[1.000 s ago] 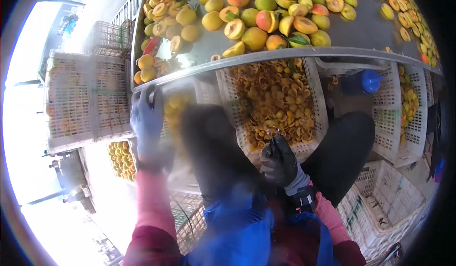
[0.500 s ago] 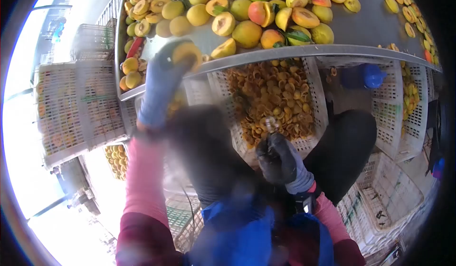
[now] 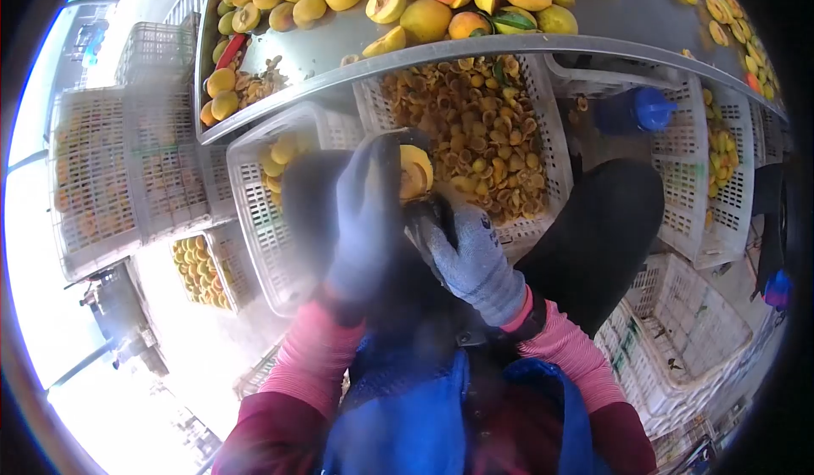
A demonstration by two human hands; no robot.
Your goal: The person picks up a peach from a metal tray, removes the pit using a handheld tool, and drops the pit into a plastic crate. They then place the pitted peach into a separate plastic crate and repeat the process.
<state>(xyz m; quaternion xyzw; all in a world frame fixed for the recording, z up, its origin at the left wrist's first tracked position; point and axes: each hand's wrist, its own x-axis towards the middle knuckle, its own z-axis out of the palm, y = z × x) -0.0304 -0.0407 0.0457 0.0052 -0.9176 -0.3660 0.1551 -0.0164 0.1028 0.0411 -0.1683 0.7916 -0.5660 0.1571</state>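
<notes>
My left hand, in a grey-blue glove with a dark palm, grips a halved yellow peach. The cut face with its brown centre faces right. Against its lower side is my right hand, gloved and closed. A small shiny tool showed at the right hand's fingertips earlier; now its tip is hidden by the peach and fingers. Both hands are above my lap, in front of a white crate with brown and yellow peach scraps.
A metal table with a raised rim carries whole and halved peaches, and a red-handled item. Below it stand a crate of peach pieces and a blue jug. Stacked crates are at left, another crate at right.
My left hand has come back from the table rim to my lap with a peach half. The right hand has moved up and left to meet it. The view has shifted slightly.
</notes>
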